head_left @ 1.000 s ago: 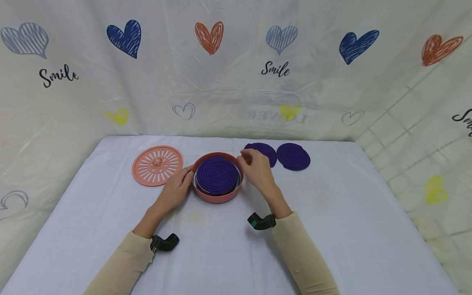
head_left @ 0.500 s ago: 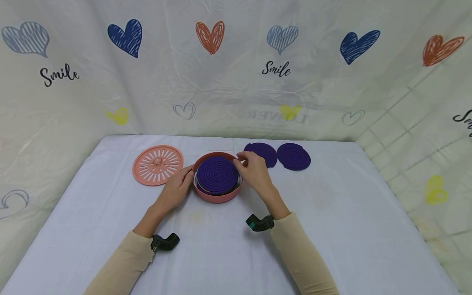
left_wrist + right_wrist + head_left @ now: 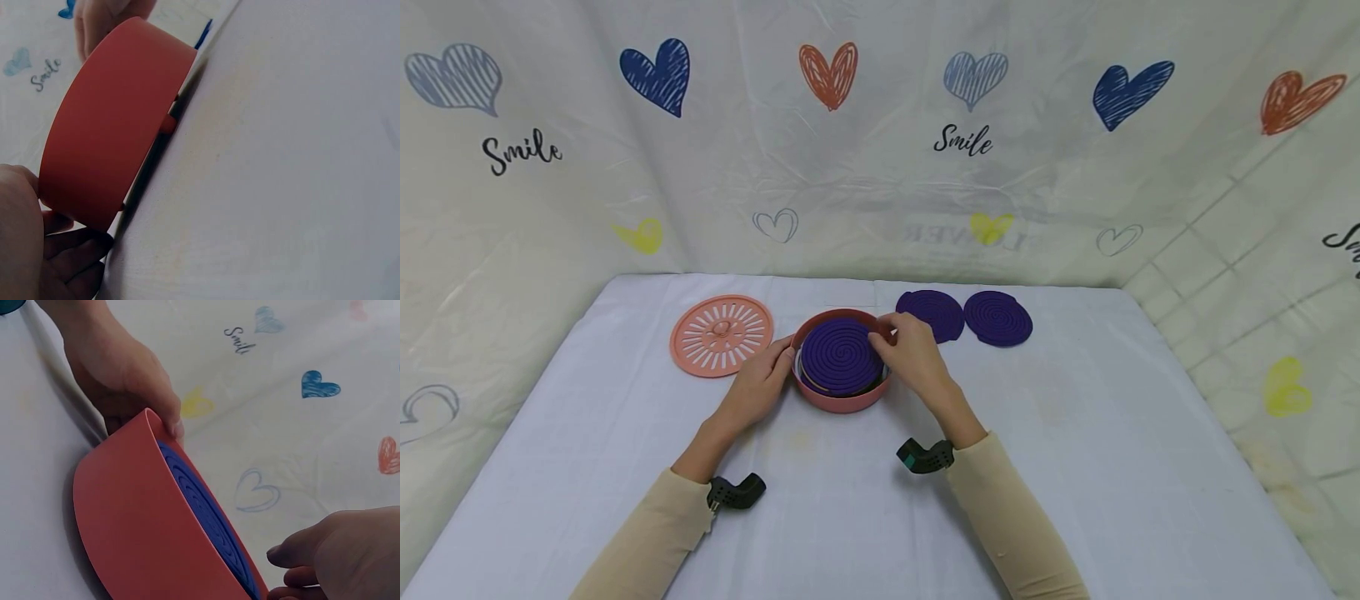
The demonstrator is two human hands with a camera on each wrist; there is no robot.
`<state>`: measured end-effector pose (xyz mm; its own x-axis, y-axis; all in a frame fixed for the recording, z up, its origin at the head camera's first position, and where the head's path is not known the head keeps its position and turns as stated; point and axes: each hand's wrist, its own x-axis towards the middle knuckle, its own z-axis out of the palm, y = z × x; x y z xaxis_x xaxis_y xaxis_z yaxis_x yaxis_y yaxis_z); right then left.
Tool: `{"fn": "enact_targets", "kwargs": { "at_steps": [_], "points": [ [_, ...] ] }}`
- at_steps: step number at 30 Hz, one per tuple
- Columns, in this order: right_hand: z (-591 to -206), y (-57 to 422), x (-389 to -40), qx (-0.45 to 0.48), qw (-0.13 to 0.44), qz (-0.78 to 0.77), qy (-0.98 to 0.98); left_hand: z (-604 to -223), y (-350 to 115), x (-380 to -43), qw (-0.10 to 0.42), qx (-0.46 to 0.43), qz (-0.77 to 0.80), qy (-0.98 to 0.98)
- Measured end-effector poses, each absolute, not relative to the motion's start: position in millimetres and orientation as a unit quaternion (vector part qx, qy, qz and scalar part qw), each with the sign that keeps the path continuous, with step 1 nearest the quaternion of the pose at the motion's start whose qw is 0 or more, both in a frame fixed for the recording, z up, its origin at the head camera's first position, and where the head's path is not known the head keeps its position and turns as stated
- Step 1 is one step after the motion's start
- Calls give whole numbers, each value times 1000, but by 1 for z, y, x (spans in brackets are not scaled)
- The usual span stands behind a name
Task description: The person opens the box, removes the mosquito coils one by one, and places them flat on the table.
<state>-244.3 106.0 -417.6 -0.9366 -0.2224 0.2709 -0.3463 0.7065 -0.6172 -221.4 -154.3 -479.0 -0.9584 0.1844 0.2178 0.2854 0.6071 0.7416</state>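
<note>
A round coral-red mosquito coil holder (image 3: 842, 406) stands mid-table, with a purple spiral mosquito coil (image 3: 840, 357) on top inside it. The left hand (image 3: 762, 382) grips the holder's left side. Its thumb lies at the rim, and in the left wrist view its fingers (image 3: 72, 262) reach under the lower edge. Over the right rim is the right hand (image 3: 913, 354), thumb and forefinger bent with a gap between them. The thumb tip overlaps the coil's right edge in the head view. In the right wrist view, the right thumb (image 3: 294, 549) is right by the rim.
A slotted pink lid (image 3: 721, 337) with a small central loop lies flat at the left. Two more purple coils, one (image 3: 936, 312) partly behind the right hand and another (image 3: 997, 318) beside it, lie at the back right. A heart-print sheet (image 3: 880, 167) hangs behind the table.
The right hand has moved slightly left and down, from the holder's right rim to over the coil's right edge. The left hand and the holder have stayed in place.
</note>
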Motion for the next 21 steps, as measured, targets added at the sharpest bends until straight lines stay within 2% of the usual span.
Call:
{"fn": "enact_targets", "kwargs": {
  "at_steps": [7, 21],
  "points": [
    [-418, 103, -243, 146, 53, 331, -931, -479, -155, -222, 54, -131, -426, -894],
    [-417, 99, -241, 147, 29, 298, -943, -480, -155, -222, 51, -127, -425, -895]
  ]
}}
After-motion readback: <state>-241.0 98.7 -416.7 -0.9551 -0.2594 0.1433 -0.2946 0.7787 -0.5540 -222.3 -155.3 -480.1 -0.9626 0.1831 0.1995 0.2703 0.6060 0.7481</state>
